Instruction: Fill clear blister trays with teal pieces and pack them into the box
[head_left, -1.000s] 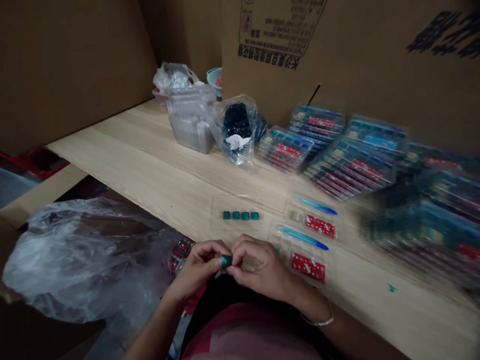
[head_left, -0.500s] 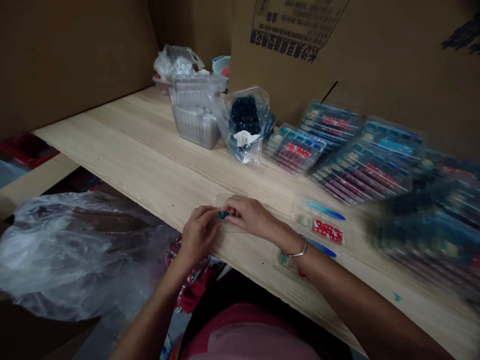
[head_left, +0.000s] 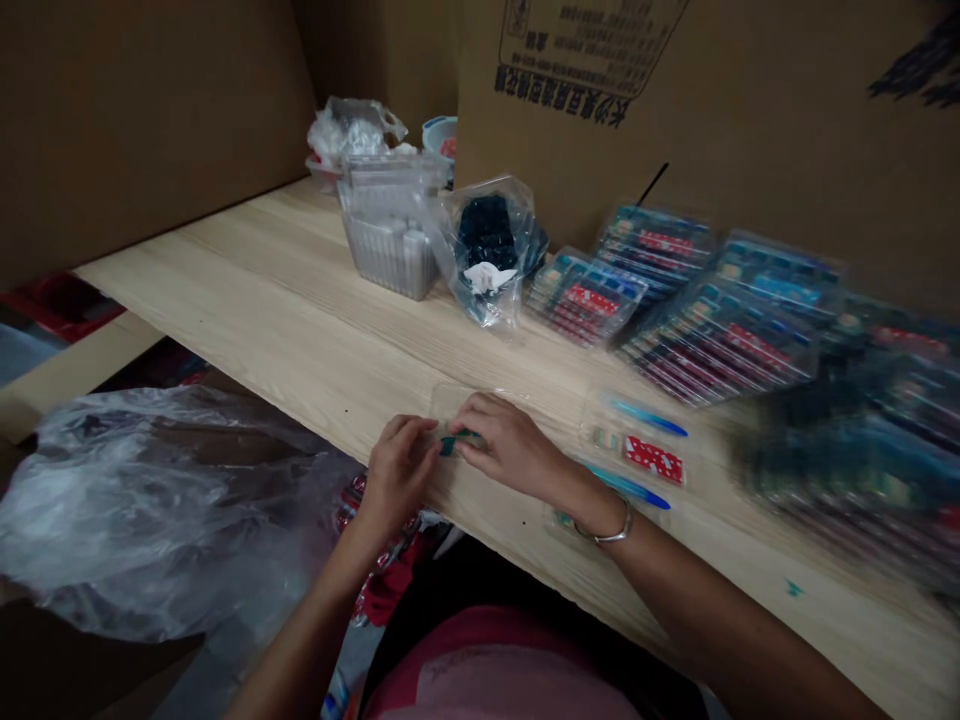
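Observation:
A small dark green piece (head_left: 448, 446) lies between my two hands, low over a clear plastic tray (head_left: 448, 397). My left hand (head_left: 400, 462) has its thumb and fingertips closed at the piece's left end. My right hand (head_left: 514, 447), with a bracelet on the wrist, closes thumb and forefinger on its other side. The fingers partly cover the piece, so its exact kind does not show. Right of my hands, a clear tray holds a blue pen (head_left: 649, 417) and a red spotted packet (head_left: 654, 459). A second blue pen (head_left: 634, 488) lies partly behind my right forearm.
Stacked clear trays (head_left: 390, 245) stand at the back, beside a clear bag (head_left: 491, 245) of dark pieces. Stacks of filled packs (head_left: 720, 345) line the right side. Cardboard (head_left: 570, 150) rises behind the table (head_left: 255, 290). A large plastic bag (head_left: 150, 510) hangs off the left edge.
The green piece, earlier pinched in my right fingers, is slightly lower, with both hands at it. My right hand has opened a little and shifted slightly right.

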